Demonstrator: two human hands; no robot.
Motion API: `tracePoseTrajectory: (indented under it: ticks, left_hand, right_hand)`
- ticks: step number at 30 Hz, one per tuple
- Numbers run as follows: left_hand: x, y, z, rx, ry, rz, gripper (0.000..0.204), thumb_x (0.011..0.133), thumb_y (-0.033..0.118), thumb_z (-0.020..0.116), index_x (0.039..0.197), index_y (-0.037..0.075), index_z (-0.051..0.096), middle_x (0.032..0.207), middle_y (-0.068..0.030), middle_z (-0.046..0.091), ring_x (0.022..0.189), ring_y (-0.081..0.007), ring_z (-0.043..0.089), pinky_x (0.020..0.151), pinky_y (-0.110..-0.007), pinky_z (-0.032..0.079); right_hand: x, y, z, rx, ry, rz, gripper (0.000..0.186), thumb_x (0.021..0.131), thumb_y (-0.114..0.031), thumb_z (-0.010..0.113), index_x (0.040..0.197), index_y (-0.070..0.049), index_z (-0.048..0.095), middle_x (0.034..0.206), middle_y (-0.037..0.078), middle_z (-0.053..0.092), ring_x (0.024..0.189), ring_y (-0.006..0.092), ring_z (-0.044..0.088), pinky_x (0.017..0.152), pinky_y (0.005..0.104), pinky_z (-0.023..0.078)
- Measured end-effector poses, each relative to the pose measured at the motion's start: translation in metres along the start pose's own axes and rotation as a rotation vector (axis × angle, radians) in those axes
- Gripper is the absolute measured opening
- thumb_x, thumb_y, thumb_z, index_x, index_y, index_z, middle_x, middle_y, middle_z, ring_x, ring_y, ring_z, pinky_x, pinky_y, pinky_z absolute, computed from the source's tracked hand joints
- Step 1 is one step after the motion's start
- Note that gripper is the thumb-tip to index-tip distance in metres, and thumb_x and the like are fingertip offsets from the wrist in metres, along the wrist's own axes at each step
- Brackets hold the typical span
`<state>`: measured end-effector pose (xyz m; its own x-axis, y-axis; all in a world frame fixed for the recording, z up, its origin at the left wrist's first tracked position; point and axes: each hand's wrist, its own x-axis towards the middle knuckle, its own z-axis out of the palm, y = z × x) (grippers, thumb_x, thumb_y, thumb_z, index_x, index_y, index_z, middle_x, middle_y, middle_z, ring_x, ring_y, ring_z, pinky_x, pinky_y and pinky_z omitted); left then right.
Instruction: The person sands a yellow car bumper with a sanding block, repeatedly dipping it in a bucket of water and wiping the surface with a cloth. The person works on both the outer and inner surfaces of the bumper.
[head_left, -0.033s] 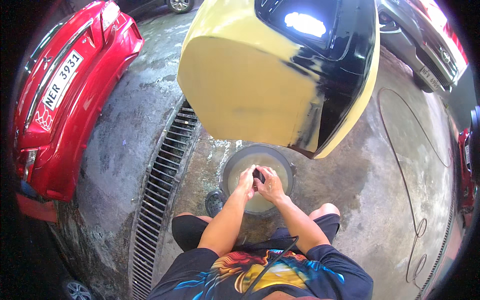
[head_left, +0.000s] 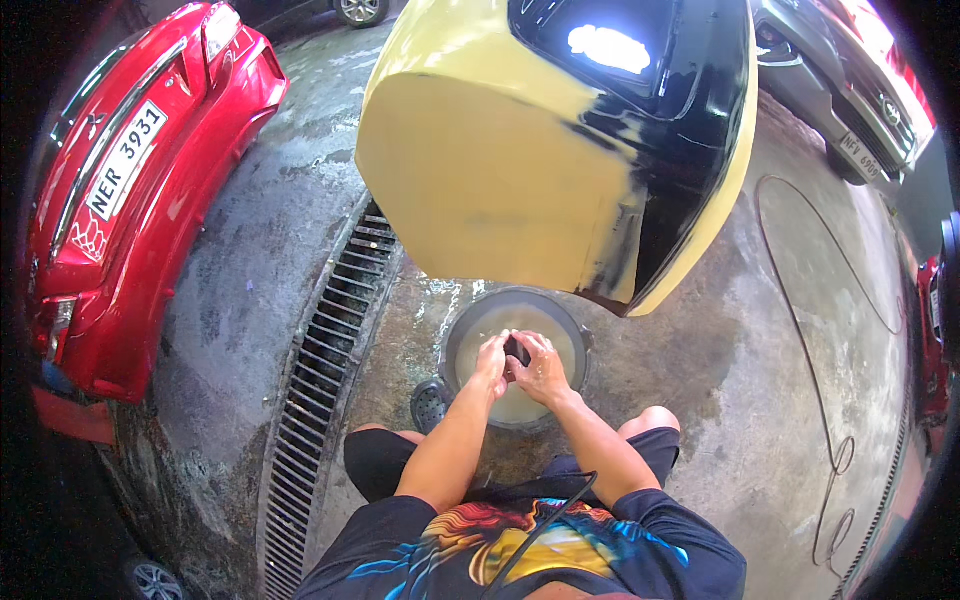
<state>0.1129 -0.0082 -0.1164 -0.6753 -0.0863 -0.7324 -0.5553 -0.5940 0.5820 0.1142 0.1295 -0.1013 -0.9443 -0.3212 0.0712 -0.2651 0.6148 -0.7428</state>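
Over a round grey basin (head_left: 577, 340) of cloudy water, my two hands come together with the fingertips nearly meeting. A small dark, flat-looking piece (head_left: 517, 349) sits between them; its kind cannot be made out. My left hand (head_left: 492, 362) is closed on its left side, and my right hand (head_left: 541, 368) curls round it from the right. Just beyond the basin stands a large yellow and black car body part (head_left: 490, 180), with a matt yellow face toward me and a dark smeared patch at its right.
A dark slotted footwear-like item (head_left: 429, 404) lies left of the basin. A metal floor grate (head_left: 325, 360) runs along the left, near a red car (head_left: 190, 230). A thin hose (head_left: 800, 320) snakes over the concrete at right, below a grey vehicle (head_left: 840, 100).
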Motion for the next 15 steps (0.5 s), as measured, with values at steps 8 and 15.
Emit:
tracePoseTrajectory:
  ticks: [8,15]
  left_hand:
    - [-0.021,0.021,0.005,-0.027,-0.050,0.087,0.027,0.112,0.040,0.055,0.122,0.017,0.065,0.110,-0.0073,0.068,0.086,-0.0277,0.070,0.071,-0.048,0.064]
    - [-0.031,0.026,0.009,-0.116,-0.099,0.072,0.035,0.113,0.040,0.050,0.132,0.015,0.065,0.113,-0.0087,0.069,0.097,-0.0276,0.069,0.079,-0.049,0.062]
  right_hand:
    - [0.000,-0.015,-0.023,0.071,0.105,-0.103,0.038,0.090,-0.021,0.079,0.126,-0.008,0.076,0.141,0.019,0.066,0.133,0.0428,0.059,0.113,0.0533,0.048]
    - [0.004,-0.022,-0.037,0.061,0.109,-0.116,0.036,0.087,-0.013,0.080,0.121,-0.003,0.076,0.137,0.020,0.068,0.128,0.0424,0.062,0.110,0.0497,0.051]
